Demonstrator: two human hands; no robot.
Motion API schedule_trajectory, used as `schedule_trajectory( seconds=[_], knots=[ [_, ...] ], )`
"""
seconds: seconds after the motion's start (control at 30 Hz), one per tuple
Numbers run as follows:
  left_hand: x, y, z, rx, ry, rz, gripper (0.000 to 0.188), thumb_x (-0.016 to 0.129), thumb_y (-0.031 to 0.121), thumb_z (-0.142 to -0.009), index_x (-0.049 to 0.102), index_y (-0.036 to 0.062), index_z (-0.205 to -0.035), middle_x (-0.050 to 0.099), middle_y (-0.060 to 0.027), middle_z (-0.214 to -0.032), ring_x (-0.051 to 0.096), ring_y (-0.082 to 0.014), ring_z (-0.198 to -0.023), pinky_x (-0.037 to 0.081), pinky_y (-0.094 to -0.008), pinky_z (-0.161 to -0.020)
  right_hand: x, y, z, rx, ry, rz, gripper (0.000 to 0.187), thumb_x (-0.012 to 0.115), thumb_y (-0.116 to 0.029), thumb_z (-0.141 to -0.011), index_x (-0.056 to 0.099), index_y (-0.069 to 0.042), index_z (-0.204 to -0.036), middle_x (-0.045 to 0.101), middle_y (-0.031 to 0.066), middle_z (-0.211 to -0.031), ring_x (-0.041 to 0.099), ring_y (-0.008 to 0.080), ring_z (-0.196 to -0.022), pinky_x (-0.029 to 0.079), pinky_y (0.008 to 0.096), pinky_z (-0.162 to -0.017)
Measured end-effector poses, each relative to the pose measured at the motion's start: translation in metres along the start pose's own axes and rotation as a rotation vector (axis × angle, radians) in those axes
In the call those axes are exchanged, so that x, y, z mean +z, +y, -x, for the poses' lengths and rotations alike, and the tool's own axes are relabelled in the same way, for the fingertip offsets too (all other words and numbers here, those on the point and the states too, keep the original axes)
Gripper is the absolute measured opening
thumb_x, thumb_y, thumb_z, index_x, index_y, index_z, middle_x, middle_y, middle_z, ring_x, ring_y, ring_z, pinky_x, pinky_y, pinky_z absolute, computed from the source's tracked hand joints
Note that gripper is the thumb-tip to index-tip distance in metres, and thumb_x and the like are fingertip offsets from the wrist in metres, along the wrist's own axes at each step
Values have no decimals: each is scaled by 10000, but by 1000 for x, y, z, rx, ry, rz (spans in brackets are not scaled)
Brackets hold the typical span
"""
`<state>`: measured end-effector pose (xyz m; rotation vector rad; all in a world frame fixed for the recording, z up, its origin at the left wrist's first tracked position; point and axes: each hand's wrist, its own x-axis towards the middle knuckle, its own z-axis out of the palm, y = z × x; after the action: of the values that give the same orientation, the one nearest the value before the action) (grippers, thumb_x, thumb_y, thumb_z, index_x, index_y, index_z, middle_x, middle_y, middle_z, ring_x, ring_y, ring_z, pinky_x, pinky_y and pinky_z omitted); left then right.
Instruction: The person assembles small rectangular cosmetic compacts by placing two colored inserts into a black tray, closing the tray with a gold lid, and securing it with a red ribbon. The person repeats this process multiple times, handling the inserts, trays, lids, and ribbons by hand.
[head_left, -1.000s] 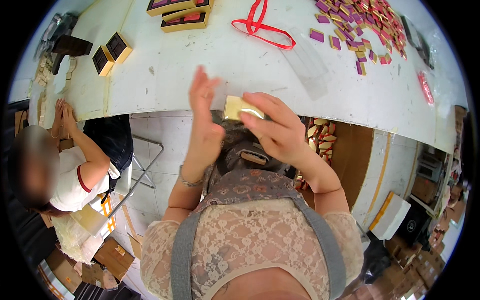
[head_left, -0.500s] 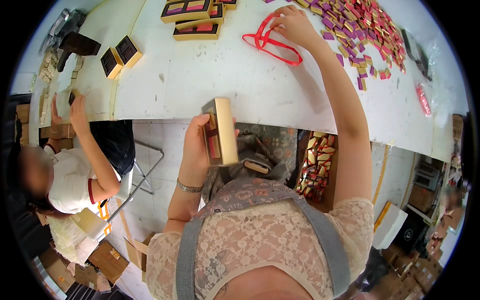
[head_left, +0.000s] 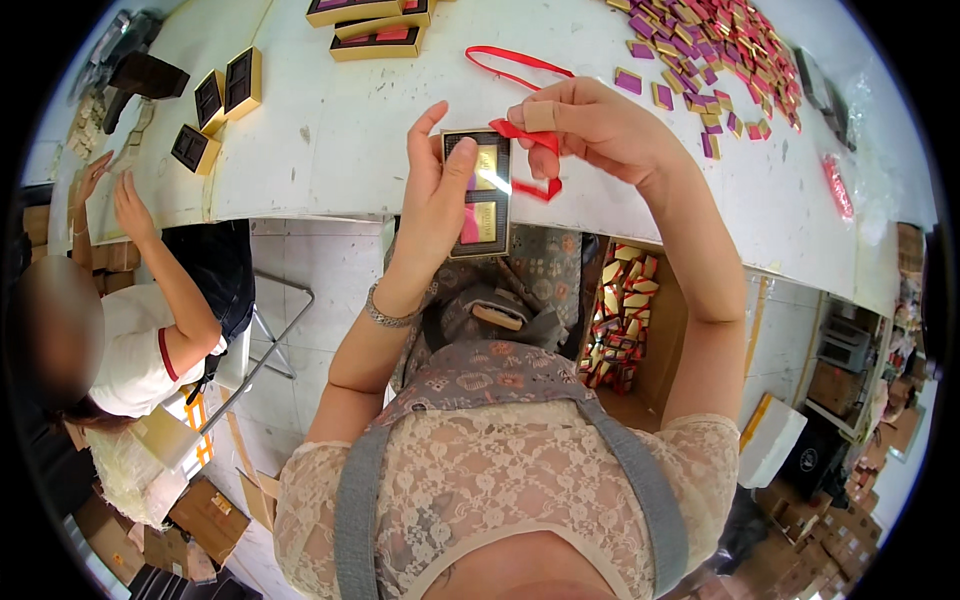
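A small gold box [head_left: 502, 228] with a clear front is held upright near the table edge by my left hand [head_left: 430, 205]. The thumb presses on its face and the index finger sticks up beside it. Two wrapped pieces, one purple and gold, one pink and gold, show inside a dark tray. My right hand [head_left: 600, 122] pinches a red ribbon [head_left: 535, 132] at the box's top right corner. One loop of the ribbon lies beyond on the table, and another part hangs beside the box.
Filled gold boxes [head_left: 378, 45] are stacked at the back. Dark-tray boxes [head_left: 242, 82] stand at left near a co-worker's hands [head_left: 130, 205]. Purple, pink and gold pieces [head_left: 690, 60] spread at far right. A carton [head_left: 655, 350] of ribboned pieces sits below the edge.
My right hand has brought the red ribbon back toward me to the box. The left hand has raised the box and turned its clear face up. A further dark-tray box stands at left.
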<state>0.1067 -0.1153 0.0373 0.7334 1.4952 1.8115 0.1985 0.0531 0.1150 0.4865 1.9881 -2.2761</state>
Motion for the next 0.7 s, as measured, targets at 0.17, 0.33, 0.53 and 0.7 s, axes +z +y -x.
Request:
schedule_trajectory(
  seconds=[0.17, 0.33, 0.53, 0.7],
  knots=[
    [-3, -1, 4, -40, -6, 82, 483, 471, 212, -1006, 269, 67, -1420, 526, -54, -1054, 504, -94, -953, 437, -233, -831, 20, 8, 10, -17, 152, 151, 319, 619, -330, -903, 675, -33, -798, 637, 41, -628, 574, 95, -561, 422, 243, -513],
    [4, 9, -1, 24, 107, 143, 464, 534, 202, -982, 361, 71, -1393, 574, -60, -1061, 545, -83, -893, 474, -227, -769, 54, 37, 26, -373, 319, 637, 221, 685, -294, -837, 686, -78, -791, 665, 38, -649, 602, 129, -528, 419, 269, -455],
    [-16, 38, -18, 70, 148, 227, 371, 517, 248, -963, 494, 55, -1279, 631, -81, -1022, 618, -121, -853, 533, -255, -733, 46, 56, 44, -633, 103, 979, 49, 696, -159, -757, 656, -130, -759, 643, -12, -793, 591, 186, -882, 397, 382, -899],
    [-29, 41, -28, -216, 137, 290, 433, 449, 421, -953, 578, 60, -1154, 652, -91, -855, 654, -174, -702, 555, -300, -636, 56, 52, 41, -1088, 274, 1174, 119, 707, -110, -717, 637, -107, -813, 618, -7, -788, 607, 192, -893, 417, 422, -916]
  ],
)
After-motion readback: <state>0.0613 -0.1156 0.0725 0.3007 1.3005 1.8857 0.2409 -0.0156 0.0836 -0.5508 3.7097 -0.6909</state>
